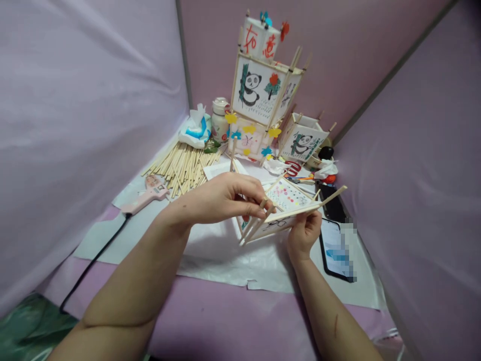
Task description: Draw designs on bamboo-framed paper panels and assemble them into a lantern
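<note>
Between my hands is a box-shaped paper lantern (pixel 287 194) with a wooden-stick frame, tilted above the white sheet. Coloured dots mark one inner panel, and stick ends jut out at its corners. My left hand (pixel 240 196) reaches over from the left, thumb and fingers pinched at the sticks of the near corner. Whether a separate small piece lies in that pinch I cannot tell. From below on the right, my right hand (pixel 303 233) grips the lantern's near edge, its fingers partly hidden behind the panel.
A tall tiered lantern (pixel 252 87) and a smaller panda lantern (pixel 303 144) stand at the back. Left lie a stick pile (pixel 184 168), a tissue pack (pixel 195 129) and a corded pink glue gun (pixel 146 198). Red-handled scissors (pixel 293 168) and a lit phone (pixel 336 253) are right.
</note>
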`<state>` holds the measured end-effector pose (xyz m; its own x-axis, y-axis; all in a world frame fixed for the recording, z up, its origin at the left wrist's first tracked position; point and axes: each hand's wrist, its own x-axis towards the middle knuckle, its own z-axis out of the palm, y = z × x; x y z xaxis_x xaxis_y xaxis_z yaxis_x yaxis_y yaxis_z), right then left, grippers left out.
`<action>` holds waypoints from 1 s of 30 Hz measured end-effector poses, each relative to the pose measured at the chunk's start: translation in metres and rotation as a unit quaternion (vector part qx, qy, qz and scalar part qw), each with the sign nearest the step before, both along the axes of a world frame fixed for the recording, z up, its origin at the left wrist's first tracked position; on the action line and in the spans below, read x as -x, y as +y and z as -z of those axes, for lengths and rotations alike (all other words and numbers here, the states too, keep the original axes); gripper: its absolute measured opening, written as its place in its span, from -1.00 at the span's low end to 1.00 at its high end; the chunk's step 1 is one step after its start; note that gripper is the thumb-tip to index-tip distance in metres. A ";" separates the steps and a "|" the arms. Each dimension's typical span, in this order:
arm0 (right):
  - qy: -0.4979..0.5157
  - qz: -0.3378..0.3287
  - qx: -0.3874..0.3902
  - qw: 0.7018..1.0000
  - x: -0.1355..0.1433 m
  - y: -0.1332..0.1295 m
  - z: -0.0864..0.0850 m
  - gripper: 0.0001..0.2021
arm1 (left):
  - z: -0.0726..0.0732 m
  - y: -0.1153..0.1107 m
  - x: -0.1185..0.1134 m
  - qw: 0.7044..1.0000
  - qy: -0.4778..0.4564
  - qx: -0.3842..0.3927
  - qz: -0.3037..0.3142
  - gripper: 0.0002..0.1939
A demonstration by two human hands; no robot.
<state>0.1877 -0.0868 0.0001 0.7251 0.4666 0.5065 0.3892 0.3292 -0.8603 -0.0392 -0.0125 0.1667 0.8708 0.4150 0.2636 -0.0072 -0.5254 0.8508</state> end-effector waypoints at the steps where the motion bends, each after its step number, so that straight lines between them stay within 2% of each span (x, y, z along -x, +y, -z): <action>1: 0.002 -0.002 0.001 1.000 0.000 0.000 0.000 -0.59 | 0.000 0.000 0.000 1.000 -0.002 0.003 0.004 -0.91; 12: 0.003 -0.021 -0.012 1.000 0.001 0.001 0.001 -0.61 | 0.002 -0.001 -0.002 1.000 -0.009 0.020 0.018 -0.87; 18: 0.013 -0.029 -0.024 0.999 0.001 0.002 0.001 -0.63 | 0.000 0.001 0.000 1.000 0.000 -0.019 0.021 -0.87; 23: 0.017 -0.046 -0.025 0.998 0.001 0.004 0.003 -0.68 | -0.003 0.003 0.001 0.997 0.013 -0.081 0.011 -0.85; 27: -0.016 -0.058 -0.009 0.998 0.001 0.004 0.005 -0.68 | -0.002 0.006 0.002 0.994 0.016 -0.109 0.010 -0.83; 30: -0.096 -0.018 -0.014 0.995 0.001 0.000 0.001 -0.54 | -0.001 0.008 0.004 0.993 0.017 -0.116 0.015 -0.81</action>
<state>0.1869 -0.0866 -0.0010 0.5960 0.4747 0.6476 0.5331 0.3693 -0.7612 -0.0428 -0.0045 0.1673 0.8916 0.3209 0.3196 0.0008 -0.7068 0.7074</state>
